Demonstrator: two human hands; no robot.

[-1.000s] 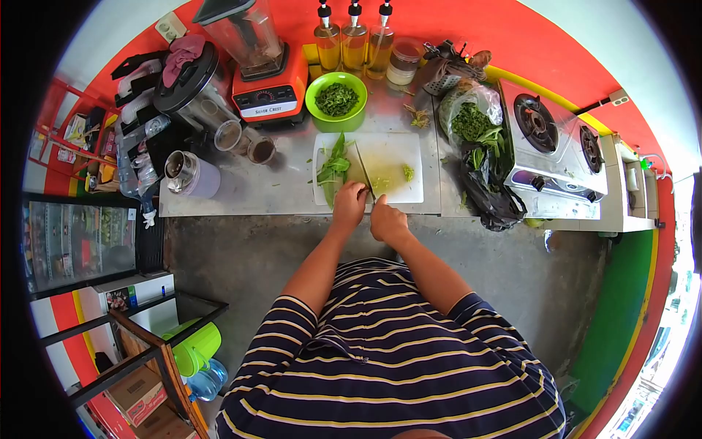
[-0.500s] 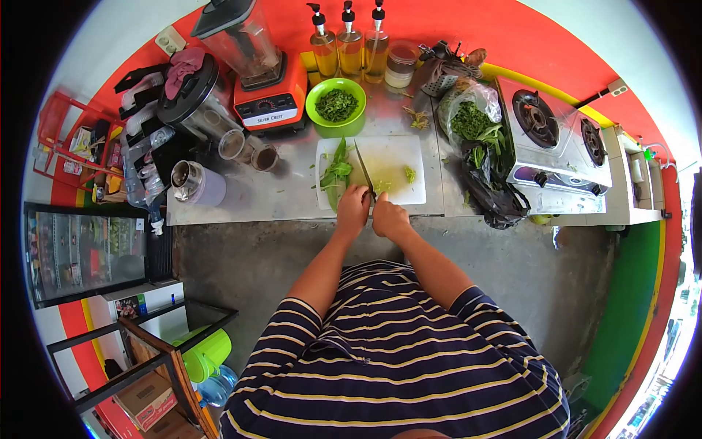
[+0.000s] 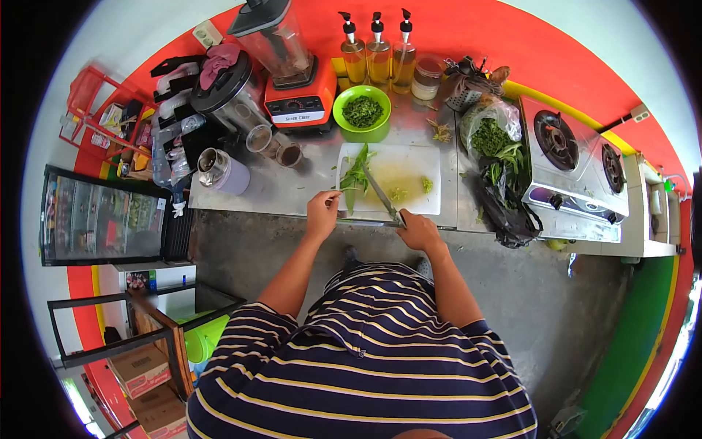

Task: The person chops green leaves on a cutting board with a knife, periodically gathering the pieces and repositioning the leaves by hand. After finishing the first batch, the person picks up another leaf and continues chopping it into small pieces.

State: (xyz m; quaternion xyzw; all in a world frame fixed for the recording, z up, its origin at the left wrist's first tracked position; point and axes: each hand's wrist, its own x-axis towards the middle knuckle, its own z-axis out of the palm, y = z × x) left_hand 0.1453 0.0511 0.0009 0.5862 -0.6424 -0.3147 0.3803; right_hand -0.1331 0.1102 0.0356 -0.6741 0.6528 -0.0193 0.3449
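Leafy greens (image 3: pixel 356 178) on white cutting board (image 3: pixel 428 162), stems pinched by left hand (image 3: pixel 322 210); knife (image 3: pixel 381 194) handle gripped in right hand (image 3: pixel 419 230); blade over board.

A white cutting board (image 3: pixel 428 199) is seen at the front edge of the grey counter (image 3: pixel 270 192). It is marked with pale green smears and strewn with dark green leaves (image 3: pixel 356 178), and a silver-bladed knife (image 3: pixel 380 192) is laid across it. A lime-green bowl (image 3: pixel 374 134) and an orange blender base (image 3: pixel 301 99) are set toward the back edge, against a red wall (image 3: pixel 475 36). A navy shirt (image 3: pixel 365 366) is striped in yellow and white.
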